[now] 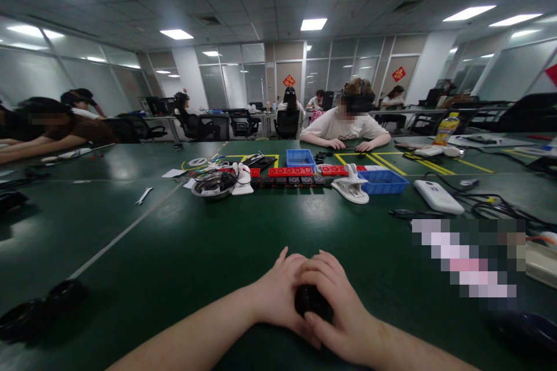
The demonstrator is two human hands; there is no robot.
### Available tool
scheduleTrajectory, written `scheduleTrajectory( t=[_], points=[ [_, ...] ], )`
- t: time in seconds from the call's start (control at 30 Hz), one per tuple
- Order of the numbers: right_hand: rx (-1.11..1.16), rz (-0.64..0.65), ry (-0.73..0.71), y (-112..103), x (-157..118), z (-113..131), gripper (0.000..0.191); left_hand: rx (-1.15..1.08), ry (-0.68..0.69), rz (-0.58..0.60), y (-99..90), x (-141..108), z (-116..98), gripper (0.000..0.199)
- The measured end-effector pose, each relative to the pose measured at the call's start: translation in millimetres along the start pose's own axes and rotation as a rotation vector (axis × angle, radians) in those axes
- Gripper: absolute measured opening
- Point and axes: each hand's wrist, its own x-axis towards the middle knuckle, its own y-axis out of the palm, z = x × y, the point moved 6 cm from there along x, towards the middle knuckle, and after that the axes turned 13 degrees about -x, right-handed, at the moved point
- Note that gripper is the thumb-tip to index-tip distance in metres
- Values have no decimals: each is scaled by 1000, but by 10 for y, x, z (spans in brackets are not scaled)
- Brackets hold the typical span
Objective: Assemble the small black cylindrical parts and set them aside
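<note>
Just above the green tabletop, or resting on it, a black rounded object (311,302) sits between my two hands. My left hand (281,295) curves around its left side, with some fingers hidden behind it and under the other hand. From the right, my right hand (342,301) is wrapped over it, fingers across the top and thumb at the near side. The fingers of both hands meet at the far side. What kind of thing it is cannot be made out, since most of it is covered.
Ahead lie a metal bowl (213,185) of cables, a white clip base (350,185), red lettered blocks (290,171) and a blue tray (385,181). A wrench (144,195) is at left, a white power bank (438,196) at right. Across the table sits a person (348,122).
</note>
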Motion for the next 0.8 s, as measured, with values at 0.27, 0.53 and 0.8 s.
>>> scheduleTrajectory(
  t=[0.27, 0.53, 0.8],
  points=[
    [-139, -104, 231, 57, -24, -178, 19, 41, -60, -121, -74, 11, 9, 75],
    [-242, 15, 364, 101, -2, -281, 13, 101, -122, -180, -90, 1, 64, 43],
    [-178, 29, 266, 110, 21, -233, 6, 82, -81, -149, -101, 13, 46, 44]
  ],
)
